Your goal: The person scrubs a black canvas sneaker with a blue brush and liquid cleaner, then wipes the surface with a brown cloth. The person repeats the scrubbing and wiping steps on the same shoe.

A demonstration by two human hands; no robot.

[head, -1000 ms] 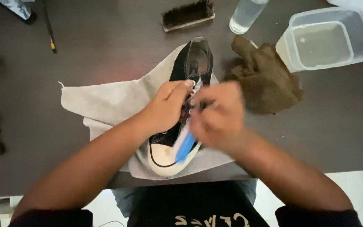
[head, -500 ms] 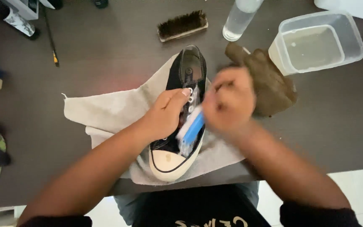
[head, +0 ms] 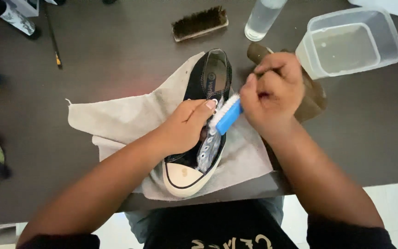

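A black canvas sneaker (head: 208, 76) with a white toe cap (head: 180, 177) lies on a grey cloth (head: 116, 120), toe towards me. My left hand (head: 185, 127) grips the shoe's left side over the laces. My right hand (head: 272, 94) holds a small blue brush with white bristles (head: 228, 115), its head at the upper lace area on the shoe's right side.
A brown cloth (head: 312, 97) lies partly under my right hand. Behind stand a clear tub of cloudy water (head: 348, 44), a clear bottle (head: 261, 20) and a wooden bristle brush (head: 200, 23). A thin paintbrush (head: 54, 41) and other items lie at the left edge.
My right hand has drawn the blue brush from near the toe up along the laces towards the shoe's opening. The left hand has stayed on the shoe.
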